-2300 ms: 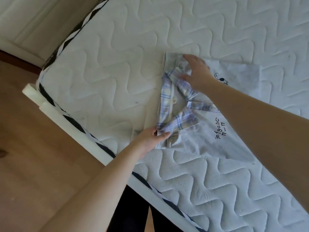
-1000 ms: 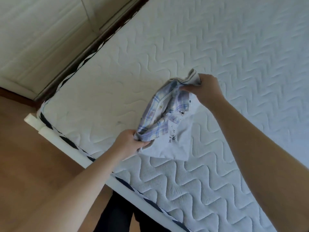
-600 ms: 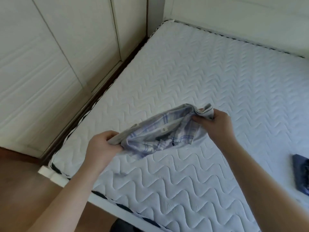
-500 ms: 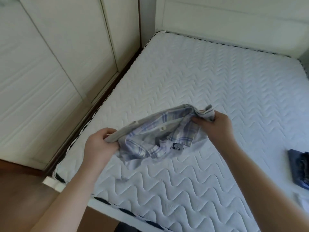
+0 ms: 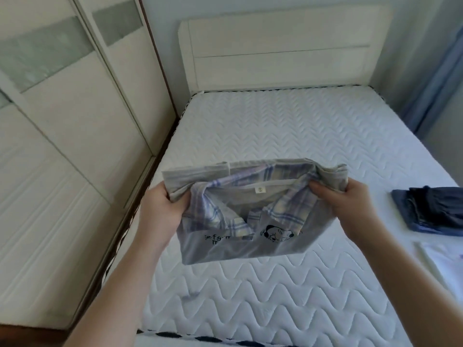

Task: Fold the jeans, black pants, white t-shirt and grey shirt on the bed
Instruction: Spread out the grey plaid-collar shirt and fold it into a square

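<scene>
The grey shirt (image 5: pixel 244 214) hangs folded in the air above the middle of the bed (image 5: pixel 288 126), held up by both hands and clear of the quilted mattress; the left hand (image 5: pixel 162 209) has its grip closed round the shirt's left upper edge, fingers curled under the cloth and thumb on top; the right hand (image 5: pixel 348 204) has its grip closed likewise on the bunched right upper corner, thumb pressing the fabric toward the person; between the two hands the top edge runs nearly level, and the plaid collar lies open toward the camera with a small round size tag at its middle; below the collar the grey front shows a dog print and some black lettering, and the lower fold hangs free; to the right, on the mattress, the jeans (image 5: pixel 426 221) lie folded with the black pants (image 5: pixel 441 200) stacked on them; nearer the person, at the right edge of the view, the white t-shirt (image 5: pixel 443 264) lies flat; a white headboard (image 5: pixel 280 46) stands at the far end of the bed, and wardrobe doors (image 5: pixel 62 134) run along the left.
</scene>
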